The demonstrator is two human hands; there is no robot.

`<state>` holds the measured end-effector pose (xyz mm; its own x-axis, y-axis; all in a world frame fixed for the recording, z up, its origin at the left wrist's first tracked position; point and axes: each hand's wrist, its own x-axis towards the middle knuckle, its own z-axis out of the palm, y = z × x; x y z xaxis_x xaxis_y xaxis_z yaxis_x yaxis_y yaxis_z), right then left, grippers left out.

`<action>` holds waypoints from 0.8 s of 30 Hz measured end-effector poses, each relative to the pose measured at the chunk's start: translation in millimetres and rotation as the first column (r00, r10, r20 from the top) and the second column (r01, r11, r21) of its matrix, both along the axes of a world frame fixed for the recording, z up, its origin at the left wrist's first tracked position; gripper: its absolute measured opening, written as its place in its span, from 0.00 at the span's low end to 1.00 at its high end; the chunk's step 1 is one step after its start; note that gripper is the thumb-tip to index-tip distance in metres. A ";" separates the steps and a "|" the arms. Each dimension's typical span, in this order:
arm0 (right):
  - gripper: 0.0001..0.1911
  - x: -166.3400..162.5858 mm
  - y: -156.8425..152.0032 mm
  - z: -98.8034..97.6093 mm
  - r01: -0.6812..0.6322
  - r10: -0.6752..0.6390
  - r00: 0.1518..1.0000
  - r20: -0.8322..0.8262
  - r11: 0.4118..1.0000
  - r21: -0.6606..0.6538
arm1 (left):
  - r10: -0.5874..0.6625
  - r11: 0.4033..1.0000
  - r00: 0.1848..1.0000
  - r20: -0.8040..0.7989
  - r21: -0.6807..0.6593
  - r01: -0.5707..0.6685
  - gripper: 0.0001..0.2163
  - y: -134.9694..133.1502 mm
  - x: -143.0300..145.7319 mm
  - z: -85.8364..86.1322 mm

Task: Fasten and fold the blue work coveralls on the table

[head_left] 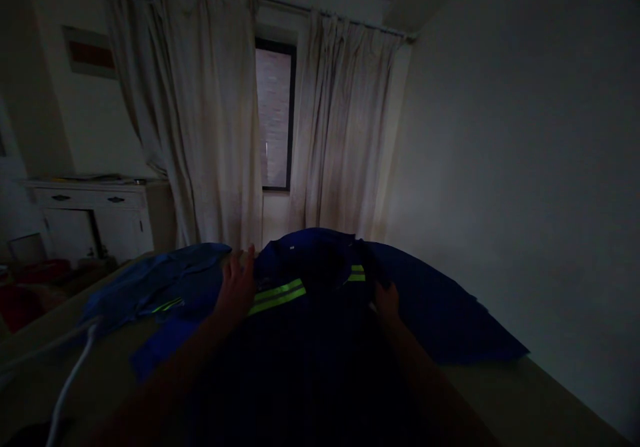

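Note:
A dark blue work jacket (310, 340) with lime-yellow stripes lies spread out in front of me, its collar (315, 237) at the far end. On its left shoulder side rests my left hand (239, 283), fingers stretched out and a little apart. At the opposite shoulder, my right hand (387, 299) is closed on the jacket's edge, thumb and fingers around the cloth. Deep shadow hides most of the jacket's lower part.
Another blue garment (165, 280) with lime stripes lies to the left, and more dark blue cloth (450, 313) to the right. A white cord (75, 370) curves at lower left. Behind are a white cabinet (100, 200), curtains (215, 133) and a window (274, 113).

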<state>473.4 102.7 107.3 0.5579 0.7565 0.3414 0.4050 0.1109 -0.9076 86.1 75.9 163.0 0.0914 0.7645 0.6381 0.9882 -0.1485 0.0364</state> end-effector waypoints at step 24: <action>0.23 -5.7 -280.4 -57.2 -0.664 0.711 0.245 0.659 0.619 -0.420 | -0.614 0.667 0.777 0.138 -0.435 0.605 0.30 -154.2 35.2 -145.5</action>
<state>467.7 -177.8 50.1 -0.6067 0.7503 0.2627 0.6668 0.6602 -0.3456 121.3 -78.2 17.5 0.6450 0.7227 0.2483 0.6844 -0.6909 0.2329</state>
